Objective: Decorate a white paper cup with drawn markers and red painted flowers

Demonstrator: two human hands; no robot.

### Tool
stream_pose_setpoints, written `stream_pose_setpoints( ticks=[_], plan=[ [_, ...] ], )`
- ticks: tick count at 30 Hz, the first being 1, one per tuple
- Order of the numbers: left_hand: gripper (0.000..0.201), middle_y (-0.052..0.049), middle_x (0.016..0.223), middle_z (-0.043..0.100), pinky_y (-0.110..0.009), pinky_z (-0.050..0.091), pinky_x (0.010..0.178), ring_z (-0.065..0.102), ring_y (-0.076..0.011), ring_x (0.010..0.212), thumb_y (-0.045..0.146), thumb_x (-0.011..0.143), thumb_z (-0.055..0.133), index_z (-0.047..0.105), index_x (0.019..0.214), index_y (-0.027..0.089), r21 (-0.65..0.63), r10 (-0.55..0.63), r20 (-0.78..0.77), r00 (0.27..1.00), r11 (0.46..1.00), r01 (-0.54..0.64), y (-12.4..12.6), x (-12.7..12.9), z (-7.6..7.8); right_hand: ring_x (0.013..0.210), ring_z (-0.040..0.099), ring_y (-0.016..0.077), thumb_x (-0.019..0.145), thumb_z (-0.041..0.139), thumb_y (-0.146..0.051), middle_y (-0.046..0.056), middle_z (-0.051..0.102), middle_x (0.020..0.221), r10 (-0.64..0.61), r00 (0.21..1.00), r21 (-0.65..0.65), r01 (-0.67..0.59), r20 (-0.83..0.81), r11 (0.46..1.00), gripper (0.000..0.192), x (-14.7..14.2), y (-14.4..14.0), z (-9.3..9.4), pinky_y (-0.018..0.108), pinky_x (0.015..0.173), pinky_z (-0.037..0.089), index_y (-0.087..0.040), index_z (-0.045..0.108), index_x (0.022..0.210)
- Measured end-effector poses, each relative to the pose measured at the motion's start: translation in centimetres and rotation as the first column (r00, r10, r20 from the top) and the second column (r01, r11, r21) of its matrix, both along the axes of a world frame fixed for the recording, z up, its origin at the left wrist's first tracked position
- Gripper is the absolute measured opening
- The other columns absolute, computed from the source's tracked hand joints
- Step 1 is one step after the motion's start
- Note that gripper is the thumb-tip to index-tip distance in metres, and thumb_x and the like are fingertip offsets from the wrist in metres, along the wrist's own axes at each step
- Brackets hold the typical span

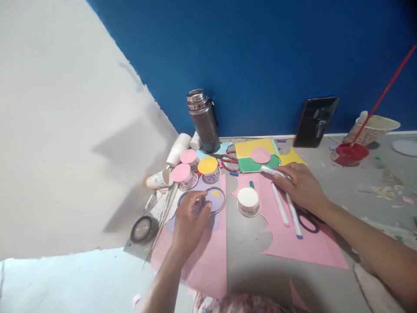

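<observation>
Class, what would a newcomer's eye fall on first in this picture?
The deep blue wall behind, with a steel flask standing against it. In front, pink paper sheets cover the floor, where the left hand rests on a ring and the right hand grasps a marker.

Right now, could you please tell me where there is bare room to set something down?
Bare grey floor lies between the two pink paper sheets, below the upturned white paper cup. More lies right of the red bowl. Crowded: capped cups near the steel flask.

Craft corner in painted room: coloured paper sheets (286,243), paper cups (248,201), scissors (228,160), paint-splattered floor (374,191).
</observation>
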State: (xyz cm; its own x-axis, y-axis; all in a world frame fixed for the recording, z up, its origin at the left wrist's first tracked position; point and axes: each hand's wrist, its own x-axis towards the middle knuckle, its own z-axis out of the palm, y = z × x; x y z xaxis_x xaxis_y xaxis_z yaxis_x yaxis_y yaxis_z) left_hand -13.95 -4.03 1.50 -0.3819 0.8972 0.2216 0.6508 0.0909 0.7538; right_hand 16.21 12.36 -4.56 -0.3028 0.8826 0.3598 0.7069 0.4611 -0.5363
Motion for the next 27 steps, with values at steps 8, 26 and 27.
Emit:
stream_pose_setpoints(
  ticks=[8,26,27],
  plan=[
    [0.023,-0.007,0.116,0.077,-0.042,0.061,0.089,0.073,-0.0243,0.1,0.037,0.09,0.067,0.075,0.108,0.024,-0.005,0.007,-0.08,0.997,1.0,-0.007,-0.1,-0.8,-0.2,0.114,0.065,0.0396,0.103,0.052,-0.043,0.018,0.074,0.115,-0.042,0.99,0.12,0.026,0.132,0.992,0.037,-0.2,0.1,-0.8,0.055,0.101,0.05,-0.024,0.084,0.108],
    [0.072,-0.017,0.148,0.057,-0.05,0.056,0.112,0.056,-0.0316,0.14,0.021,0.093,0.072,0.039,0.157,0.024,0.064,-0.426,-0.33,0.843,0.881,0.47,-0.3,3.4,-0.8,0.108,0.069,0.0348,0.097,0.055,-0.048,0.014,0.075,0.105,-0.186,0.978,-0.043,0.182,-0.098,0.982,0.042,2.0,2.1,-0.4,0.05,0.096,0.055,-0.022,0.083,0.113],
    [0.078,-0.018,0.151,0.054,-0.053,0.054,0.115,0.054,-0.0331,0.142,0.021,0.091,0.073,0.035,0.159,0.025,0.039,-0.449,-0.331,0.83,0.873,0.487,0.3,3.7,-0.7,0.108,0.069,0.0344,0.097,0.055,-0.048,0.014,0.076,0.106,-0.187,0.976,-0.052,0.182,-0.114,0.982,0.042,2.0,2.2,-0.3,0.049,0.096,0.055,-0.022,0.083,0.114]
  ],
)
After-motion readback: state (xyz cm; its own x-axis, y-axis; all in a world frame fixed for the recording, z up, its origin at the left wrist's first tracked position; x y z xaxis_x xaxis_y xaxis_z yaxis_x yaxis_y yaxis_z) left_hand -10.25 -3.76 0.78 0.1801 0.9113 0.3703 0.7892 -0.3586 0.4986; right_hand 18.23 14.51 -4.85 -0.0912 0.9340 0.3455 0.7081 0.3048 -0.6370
